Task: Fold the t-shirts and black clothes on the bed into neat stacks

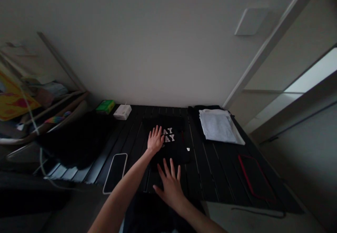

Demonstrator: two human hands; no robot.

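A black garment with white printed letters [175, 152] lies folded on the dark slatted table [207, 177]. Flat on its left part rests my left hand [156, 140], fingers stretched out and covering some of the lettering. Nearer to me, my right hand [170, 185] is spread open at the garment's front edge; whether it touches the cloth I cannot tell. Neither hand grips anything. A small white tag [188, 149] shows at the garment's right side.
Folded white cloth [217, 126] sits on dark fabric at the back right. A red-edged phone-like object [256, 177] lies front right, a white-edged phone [116, 172] front left. A green pack [105, 106], a white box [122, 112] and a dark cloth heap [79, 138] stand left.
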